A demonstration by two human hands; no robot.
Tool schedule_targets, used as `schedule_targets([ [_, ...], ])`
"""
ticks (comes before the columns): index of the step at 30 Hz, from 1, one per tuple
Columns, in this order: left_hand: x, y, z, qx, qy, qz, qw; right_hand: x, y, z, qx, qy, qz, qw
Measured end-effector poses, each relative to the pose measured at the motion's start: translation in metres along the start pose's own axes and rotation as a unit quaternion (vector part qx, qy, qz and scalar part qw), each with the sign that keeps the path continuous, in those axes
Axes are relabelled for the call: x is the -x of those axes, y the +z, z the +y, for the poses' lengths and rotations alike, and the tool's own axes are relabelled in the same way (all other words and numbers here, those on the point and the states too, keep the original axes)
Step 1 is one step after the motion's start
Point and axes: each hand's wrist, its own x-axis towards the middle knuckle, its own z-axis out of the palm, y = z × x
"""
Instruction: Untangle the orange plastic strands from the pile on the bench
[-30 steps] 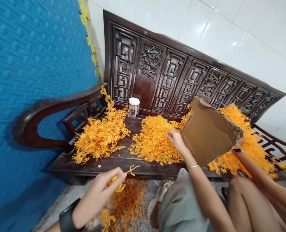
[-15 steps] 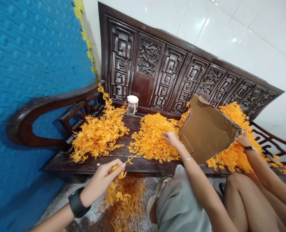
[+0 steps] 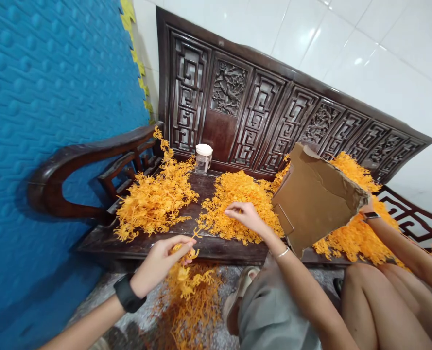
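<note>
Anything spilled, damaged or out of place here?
Yes: orange branched sprigs lie scattered on the grey floor below the dark carved wooden bench, under the left hand, and the brown cardboard sheet has a torn, ragged top edge.

The bunch of orange sprigs (image 3: 183,278) pinched in your left hand (image 3: 157,265) is thin, branching and coral-like. It hangs limp just off the near edge of the bench (image 3: 143,245), its lower ends trailing into the floor heap (image 3: 190,316) of the same stuff below. The middle pile (image 3: 237,192), which your right hand (image 3: 245,216) touches at its near side, is a tangled, low mound of identical orange pieces in the centre of the dark seat, spreading from the near edge to the carved back.
</note>
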Motion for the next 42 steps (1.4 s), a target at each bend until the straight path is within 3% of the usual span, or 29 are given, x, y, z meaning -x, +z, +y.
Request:
schedule_targets([
  [4, -0.001, 0.001, 0.0, 0.007, 0.027, -0.003, 1.0, 0.013, 0.032, -0.037, -0.114, -0.042, -0.174, 0.977],
  [6, -0.001, 0.002, 0.001, 0.011, 0.034, -0.006, 0.999, 0.018, 0.045, -0.046, -0.131, -0.041, -0.209, 0.968],
  [10, 0.001, 0.003, 0.005, 0.022, 0.022, -0.015, 0.999, 0.023, 0.06, -0.054, -0.156, -0.049, -0.175, 0.971],
  [13, 0.003, 0.002, 0.008, 0.035, 0.009, -0.028, 0.999, 0.025, 0.06, -0.056, -0.176, -0.069, -0.151, 0.97],
  [18, 0.009, 0.003, 0.013, 0.035, -0.048, -0.082, 0.995, 0.028, 0.05, -0.056, -0.171, -0.09, -0.208, 0.959],
  [22, 0.013, 0.007, 0.009, 0.003, -0.053, -0.102, 0.993, 0.033, 0.051, -0.054, -0.077, -0.155, -0.229, 0.958],
  [29, 0.024, 0.015, 0.002, -0.104, 0.042, -0.069, 0.991, 0.036, 0.041, -0.046, 0.047, -0.175, -0.261, 0.948],
  [31, 0.03, 0.009, 0.004, -0.116, 0.048, -0.041, 0.991, 0.032, 0.027, -0.03, 0.104, -0.149, -0.227, 0.957],
  [34, 0.038, -0.011, 0.008, -0.112, 0.065, 0.057, 0.99, 0.022, 0.0, 0.008, 0.165, -0.056, -0.119, 0.977],
  [36, 0.041, -0.022, 0.009, -0.122, 0.063, 0.094, 0.986, 0.015, -0.018, 0.038, 0.195, -0.028, -0.043, 0.979],
  [39, 0.042, -0.027, 0.008, -0.128, 0.039, 0.07, 0.988, 0.01, -0.034, 0.076, 0.238, 0.003, 0.029, 0.971],
  [42, 0.036, -0.019, 0.003, -0.11, 0.023, 0.031, 0.993, 0.011, -0.038, 0.097, 0.232, 0.018, 0.054, 0.971],
])
